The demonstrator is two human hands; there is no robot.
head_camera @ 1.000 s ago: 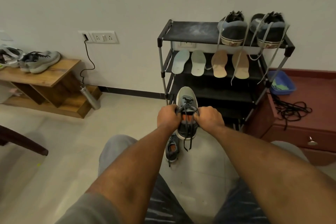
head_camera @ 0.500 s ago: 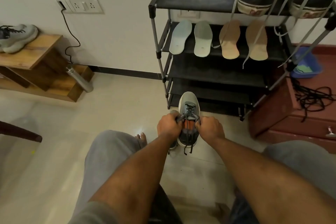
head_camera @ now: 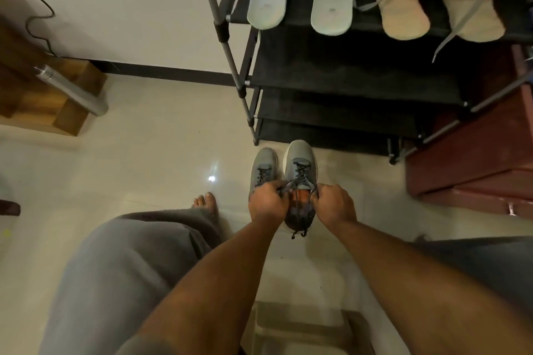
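Left grip and right grip clutch shoe by its opening; best lowered level, flush beside second shoe.

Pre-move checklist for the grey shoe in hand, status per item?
1. Left hand grip on grey shoe, at the laces: ok.
2. Right hand grip, same spot on the other side: ok.
3. Toe points at rack: ok.
4. Sole resting on floor: cannot tell.
5. Gap to second shoe: cannot tell.
6. Bare foot away from both shoes: ok.
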